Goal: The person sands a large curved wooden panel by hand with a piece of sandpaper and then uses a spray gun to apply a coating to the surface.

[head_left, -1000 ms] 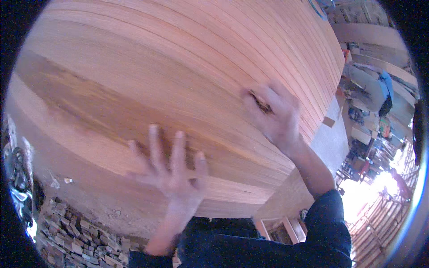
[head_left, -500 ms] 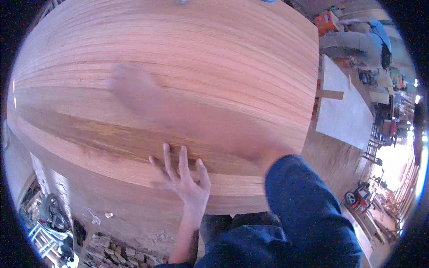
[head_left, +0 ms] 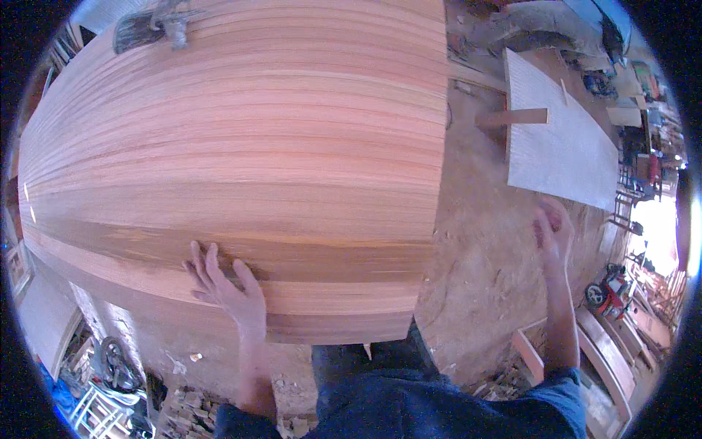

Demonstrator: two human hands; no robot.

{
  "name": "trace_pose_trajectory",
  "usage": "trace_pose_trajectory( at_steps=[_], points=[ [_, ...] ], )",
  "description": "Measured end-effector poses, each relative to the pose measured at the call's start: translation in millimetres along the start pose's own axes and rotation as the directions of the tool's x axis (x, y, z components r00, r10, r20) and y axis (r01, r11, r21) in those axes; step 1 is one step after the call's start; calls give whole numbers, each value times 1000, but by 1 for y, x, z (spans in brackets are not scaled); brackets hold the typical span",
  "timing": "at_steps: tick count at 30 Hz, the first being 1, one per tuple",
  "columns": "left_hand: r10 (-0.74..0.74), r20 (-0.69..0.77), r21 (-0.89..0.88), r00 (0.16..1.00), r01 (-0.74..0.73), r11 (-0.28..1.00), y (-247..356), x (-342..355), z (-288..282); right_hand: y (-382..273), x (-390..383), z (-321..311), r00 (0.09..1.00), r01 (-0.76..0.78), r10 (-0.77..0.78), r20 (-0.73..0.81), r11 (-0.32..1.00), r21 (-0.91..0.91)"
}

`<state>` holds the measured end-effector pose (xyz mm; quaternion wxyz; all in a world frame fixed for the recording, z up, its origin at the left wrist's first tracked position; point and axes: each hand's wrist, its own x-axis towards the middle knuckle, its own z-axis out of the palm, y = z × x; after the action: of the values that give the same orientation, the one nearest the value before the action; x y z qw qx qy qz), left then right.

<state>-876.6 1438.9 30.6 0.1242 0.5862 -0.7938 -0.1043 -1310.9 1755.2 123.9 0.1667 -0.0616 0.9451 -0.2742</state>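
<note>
Our left hand (head_left: 227, 285) lies flat with fingers spread on the curved wooden strip-planked hull (head_left: 241, 154), near its lower edge, gripping nothing. Our right hand (head_left: 553, 233) hangs off to the side, well clear of the hull, over the sawdust floor (head_left: 482, 249); its fingers curl inward, but blur keeps us from telling whether they hold anything. The hull's square-cut end drops off between the two hands. Beyond lies a pale flat board (head_left: 563, 146). A dark tool (head_left: 150, 25) atop the hull is hard to make out.
</note>
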Motion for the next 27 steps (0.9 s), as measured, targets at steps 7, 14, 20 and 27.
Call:
trace_pose_trajectory(
  at_steps=[7, 14, 20, 27],
  points=[
    [62, -45, 35, 997, -61, 998, -7, 2, 9, -72, -7, 110, 862, 269, -367, 350, 916, 297],
    [81, -72, 66, 994, -76, 995, -12, -1, 12, -95, 10, 145, 357, 920, -903, 240, 384, 75],
    [47, -52, 64, 998, -43, 997, -5, -2, 7, -100, 23, 147, 225, 954, -891, 393, 284, 98],
    [9, -32, 55, 999, -8, 998, 1, 1, 5, -109, 24, 156, 155, 966, -897, 413, 225, 126]
  ],
)
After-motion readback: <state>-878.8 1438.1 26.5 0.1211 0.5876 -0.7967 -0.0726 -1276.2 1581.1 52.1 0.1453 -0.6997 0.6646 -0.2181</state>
